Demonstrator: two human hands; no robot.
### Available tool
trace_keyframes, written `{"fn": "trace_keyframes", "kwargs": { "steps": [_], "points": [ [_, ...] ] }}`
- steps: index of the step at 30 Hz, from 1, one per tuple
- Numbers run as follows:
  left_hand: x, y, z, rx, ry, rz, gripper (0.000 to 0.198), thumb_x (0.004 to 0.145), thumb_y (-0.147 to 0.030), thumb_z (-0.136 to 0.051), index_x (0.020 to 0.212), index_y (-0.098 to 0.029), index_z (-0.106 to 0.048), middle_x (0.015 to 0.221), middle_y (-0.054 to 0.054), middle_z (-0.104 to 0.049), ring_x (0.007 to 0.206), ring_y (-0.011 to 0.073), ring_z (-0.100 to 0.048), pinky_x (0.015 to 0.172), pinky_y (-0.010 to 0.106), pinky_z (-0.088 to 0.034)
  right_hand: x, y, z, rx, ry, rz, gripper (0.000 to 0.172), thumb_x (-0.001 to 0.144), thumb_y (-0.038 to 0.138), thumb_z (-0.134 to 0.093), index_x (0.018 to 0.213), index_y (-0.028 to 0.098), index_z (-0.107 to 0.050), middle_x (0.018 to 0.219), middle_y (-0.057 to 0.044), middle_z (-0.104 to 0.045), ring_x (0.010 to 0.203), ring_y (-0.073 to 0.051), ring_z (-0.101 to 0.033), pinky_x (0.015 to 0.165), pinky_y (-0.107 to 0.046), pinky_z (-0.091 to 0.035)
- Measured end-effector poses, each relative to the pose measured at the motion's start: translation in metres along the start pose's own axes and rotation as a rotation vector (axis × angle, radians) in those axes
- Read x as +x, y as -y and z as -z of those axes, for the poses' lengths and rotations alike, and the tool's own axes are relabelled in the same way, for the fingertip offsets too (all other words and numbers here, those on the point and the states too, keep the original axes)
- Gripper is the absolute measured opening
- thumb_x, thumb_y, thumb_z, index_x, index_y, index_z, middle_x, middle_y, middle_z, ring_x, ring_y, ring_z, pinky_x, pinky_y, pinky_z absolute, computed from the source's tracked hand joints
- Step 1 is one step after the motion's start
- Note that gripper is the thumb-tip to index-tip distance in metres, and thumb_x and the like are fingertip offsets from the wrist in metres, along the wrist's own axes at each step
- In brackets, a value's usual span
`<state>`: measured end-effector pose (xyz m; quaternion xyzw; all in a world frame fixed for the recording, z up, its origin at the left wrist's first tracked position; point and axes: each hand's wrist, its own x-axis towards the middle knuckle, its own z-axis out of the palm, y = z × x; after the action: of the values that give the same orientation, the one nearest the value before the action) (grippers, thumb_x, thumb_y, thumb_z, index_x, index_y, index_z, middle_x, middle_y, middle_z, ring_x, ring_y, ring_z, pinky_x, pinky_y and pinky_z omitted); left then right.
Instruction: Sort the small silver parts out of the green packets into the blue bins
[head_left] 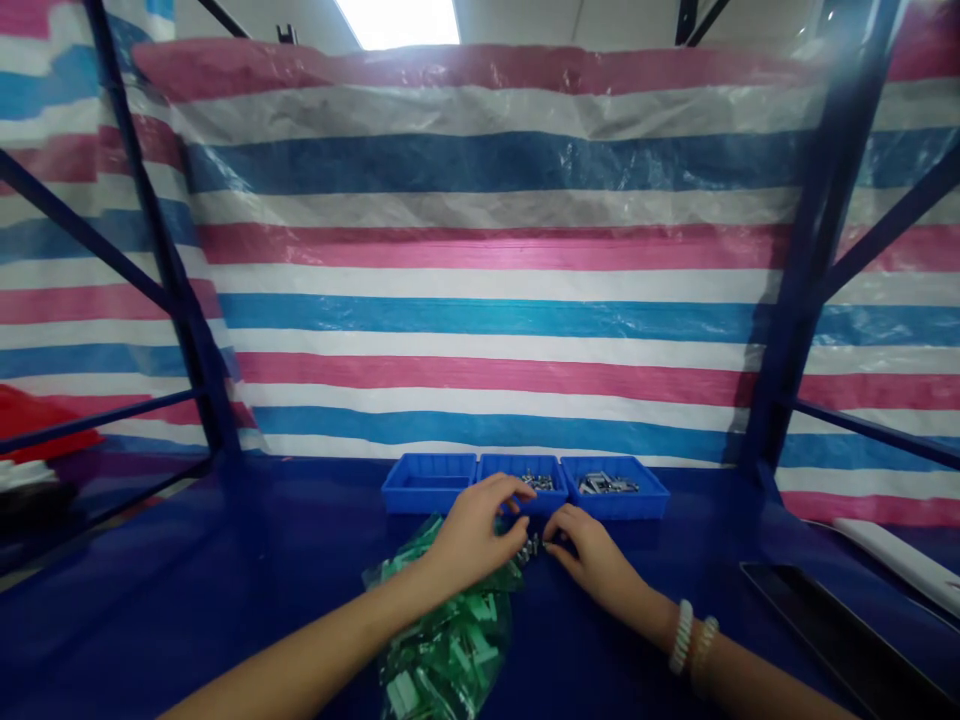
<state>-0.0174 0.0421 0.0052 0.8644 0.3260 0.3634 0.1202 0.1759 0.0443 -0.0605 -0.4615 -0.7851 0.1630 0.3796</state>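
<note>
My left hand (476, 525) reaches over a green plastic bag (450, 640) of pale parts. Its fingers are bent, with a gap between thumb and forefinger and nothing seen between them. A few small shiny metal pieces (532, 547) lie on the table between my two hands; their exact kind is too small to tell. Beside them is my right hand (592, 555), its thumb and fingertips pinched close together at the edge of these pieces. Whatever it may hold is too small to name. Just beyond my hands stands the middle blue tray (487, 462), with small metal parts inside, partly covered by my left hand.
The right blue tray (652, 500) contains longer metal parts (606, 483); the left blue tray (427, 497) shows a bare floor. A dark flat device (832, 630) and a white strip-like object (900, 560) lie to the right. Blue frame posts (799, 330) flank the table (300, 560).
</note>
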Motion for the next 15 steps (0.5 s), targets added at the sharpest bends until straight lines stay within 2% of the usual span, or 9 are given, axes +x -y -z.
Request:
{"fn": "trace_keyframes", "kwargs": {
  "steps": [4, 7, 11, 15],
  "points": [
    [-0.023, -0.009, -0.004, -0.140, -0.031, -0.048, 0.036, 0.072, -0.001, -0.056, 0.102, -0.019, -0.062, 0.096, 0.005, -0.063, 0.083, 0.0162, -0.061, 0.071, 0.028, -0.051, -0.007, 0.025, 0.009, 0.236, -0.024, -0.022, 0.004, 0.080, 0.014, -0.059, 0.082, 0.017, -0.061, 0.078, -0.003, -0.065, 0.068, -0.016, -0.063, 0.063, -0.025, -0.051],
    [-0.032, -0.014, -0.006, -0.201, -0.051, -0.090, 0.027, 0.074, -0.004, -0.062, 0.097, -0.018, -0.062, 0.093, 0.005, -0.063, 0.081, 0.0157, -0.060, 0.070, 0.027, -0.050, -0.014, 0.047, 0.015, 0.425, -0.070, -0.018, 0.004, 0.076, 0.017, -0.064, 0.080, 0.017, -0.064, 0.076, -0.002, -0.066, 0.067, -0.015, -0.063, 0.062, -0.024, -0.051],
    [-0.035, -0.020, -0.006, -0.251, -0.125, -0.112, 0.010, 0.076, -0.008, -0.066, 0.081, -0.016, -0.064, 0.079, 0.004, -0.063, 0.073, 0.0147, -0.060, 0.065, 0.026, -0.048, -0.022, 0.061, 0.017, 0.518, -0.074, -0.028, 0.006, 0.075, 0.016, -0.065, 0.080, 0.018, -0.068, 0.077, -0.002, -0.070, 0.069, -0.015, -0.066, 0.064, -0.023, -0.053],
    [-0.035, -0.024, -0.007, -0.405, -0.121, 0.002, 0.006, 0.075, -0.010, -0.067, 0.075, -0.015, -0.064, 0.076, 0.004, -0.063, 0.072, 0.0146, -0.061, 0.064, 0.025, -0.051, -0.026, 0.063, 0.019, 0.538, -0.053, -0.031, 0.008, 0.077, 0.017, -0.065, 0.083, 0.019, -0.070, 0.081, -0.003, -0.072, 0.074, -0.017, -0.068, 0.068, -0.023, -0.055]
  ]
}}
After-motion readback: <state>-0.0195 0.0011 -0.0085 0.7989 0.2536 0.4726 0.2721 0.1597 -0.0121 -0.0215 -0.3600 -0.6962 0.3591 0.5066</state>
